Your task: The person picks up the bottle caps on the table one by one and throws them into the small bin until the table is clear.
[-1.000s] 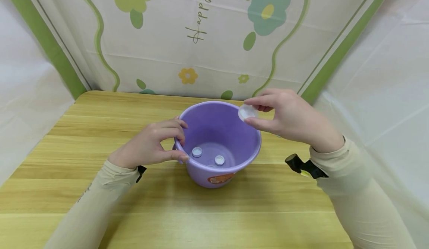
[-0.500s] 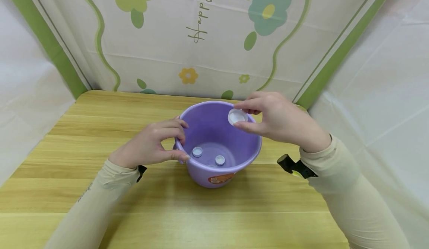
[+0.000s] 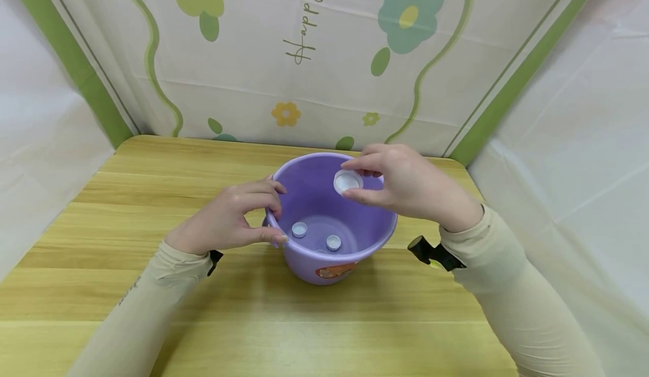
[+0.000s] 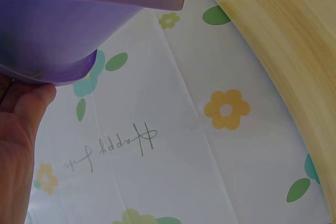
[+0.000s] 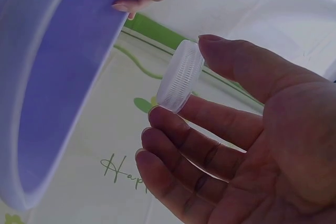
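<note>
A purple plastic bucket (image 3: 324, 258) stands upright on the wooden table, an orange label on its front. My left hand (image 3: 230, 216) grips the bucket's left rim, fingers inside and thumb along the front edge. Above the bucket's mouth, my right hand (image 3: 410, 182) pinches a white bottle cap (image 3: 347, 182) between thumb and fingers, hollow side facing me. The right wrist view shows the ribbed edge of this bottle cap (image 5: 181, 76). Two smaller white caps lie on the bucket floor, one to the left (image 3: 299, 230) and one nearer the middle (image 3: 333, 243).
The wooden table (image 3: 324, 332) extends around the bucket. A cloth backdrop (image 3: 243, 61) with flowers and the word "Happy" hangs behind its far edge. White sheeting (image 3: 568, 168) hangs at both sides. Black straps (image 3: 436, 253) sit at the wrists.
My right hand has carried the bottle cap leftward, from the bucket's right rim to over its opening. The left hand keeps its grip on the rim, and the bucket stays put.
</note>
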A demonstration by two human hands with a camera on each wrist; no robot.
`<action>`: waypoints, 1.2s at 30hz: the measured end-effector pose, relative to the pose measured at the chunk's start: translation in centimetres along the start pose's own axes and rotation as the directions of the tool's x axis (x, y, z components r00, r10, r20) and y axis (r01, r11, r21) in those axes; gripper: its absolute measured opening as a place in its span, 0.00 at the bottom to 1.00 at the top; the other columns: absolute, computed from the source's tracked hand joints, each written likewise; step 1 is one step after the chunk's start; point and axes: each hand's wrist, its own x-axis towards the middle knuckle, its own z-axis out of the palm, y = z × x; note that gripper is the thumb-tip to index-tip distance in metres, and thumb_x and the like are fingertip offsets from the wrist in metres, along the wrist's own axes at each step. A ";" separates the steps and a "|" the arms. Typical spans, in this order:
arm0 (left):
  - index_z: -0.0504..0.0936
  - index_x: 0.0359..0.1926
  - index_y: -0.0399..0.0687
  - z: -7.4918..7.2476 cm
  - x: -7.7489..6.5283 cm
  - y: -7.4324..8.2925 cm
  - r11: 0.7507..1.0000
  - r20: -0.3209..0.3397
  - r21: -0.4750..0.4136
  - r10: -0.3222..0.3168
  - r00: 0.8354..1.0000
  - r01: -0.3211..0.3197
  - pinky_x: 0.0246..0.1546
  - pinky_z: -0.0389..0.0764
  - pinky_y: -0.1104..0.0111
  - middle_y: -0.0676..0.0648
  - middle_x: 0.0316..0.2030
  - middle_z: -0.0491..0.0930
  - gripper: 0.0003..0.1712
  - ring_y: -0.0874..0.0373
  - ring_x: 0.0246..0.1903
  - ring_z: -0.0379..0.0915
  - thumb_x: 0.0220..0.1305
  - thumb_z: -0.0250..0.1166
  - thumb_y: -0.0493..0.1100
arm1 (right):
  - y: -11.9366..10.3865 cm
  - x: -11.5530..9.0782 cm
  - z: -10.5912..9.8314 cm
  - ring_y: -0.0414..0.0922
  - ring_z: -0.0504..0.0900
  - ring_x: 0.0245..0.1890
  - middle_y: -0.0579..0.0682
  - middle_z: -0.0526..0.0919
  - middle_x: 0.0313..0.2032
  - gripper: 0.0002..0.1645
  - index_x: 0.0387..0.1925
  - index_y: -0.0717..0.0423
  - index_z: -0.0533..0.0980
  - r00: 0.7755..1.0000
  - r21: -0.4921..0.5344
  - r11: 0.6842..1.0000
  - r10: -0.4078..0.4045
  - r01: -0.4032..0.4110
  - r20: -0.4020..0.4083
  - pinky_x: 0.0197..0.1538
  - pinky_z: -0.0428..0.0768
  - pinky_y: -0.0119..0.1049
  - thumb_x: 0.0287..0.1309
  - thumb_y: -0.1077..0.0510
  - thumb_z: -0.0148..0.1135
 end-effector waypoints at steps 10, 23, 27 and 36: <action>0.79 0.31 0.49 0.0 0.0 -0.2 1.000 0.009 -0.003 -0.015 1.000 0.015 0.69 0.67 0.51 0.56 0.37 0.78 0.22 0.51 0.54 0.75 0.55 0.72 0.61 | 0.3 0.3 0.5 0.41 0.73 0.29 0.46 0.79 0.35 0.24 0.51 0.56 0.83 1.000 0.017 1.000 0.009 -0.009 0.018 0.31 0.76 0.34 0.56 0.49 0.73; 0.78 0.31 0.49 0.1 0.0 -0.3 1.000 0.001 -0.002 -0.002 1.000 0.002 0.69 0.67 0.51 0.56 0.36 0.78 0.21 0.51 0.53 0.75 0.56 0.70 0.61 | 0.7 0.4 0.7 0.42 0.76 0.32 0.46 0.81 0.39 0.24 0.52 0.56 0.82 0.999 0.032 0.999 0.033 -0.035 0.043 0.35 0.77 0.35 0.57 0.48 0.72; 0.78 0.31 0.49 0.1 0.0 -0.3 1.000 -0.002 -0.003 0.008 1.000 -0.008 0.69 0.67 0.51 0.55 0.36 0.78 0.21 0.51 0.52 0.75 0.57 0.70 0.61 | 0.8 0.4 0.9 0.42 0.77 0.34 0.47 0.82 0.41 0.26 0.53 0.56 0.82 0.998 0.038 0.998 0.038 -0.041 0.058 0.37 0.78 0.35 0.57 0.47 0.73; 0.78 0.31 0.49 0.1 -0.1 -0.6 1.000 0.006 0.004 -0.003 1.000 0.003 0.69 0.68 0.51 0.56 0.37 0.78 0.22 0.51 0.53 0.75 0.57 0.70 0.62 | 1.1 0.5 1.0 0.44 0.80 0.40 0.48 0.82 0.46 0.27 0.54 0.55 0.81 0.996 0.024 0.999 0.043 -0.045 0.080 0.43 0.80 0.38 0.58 0.46 0.72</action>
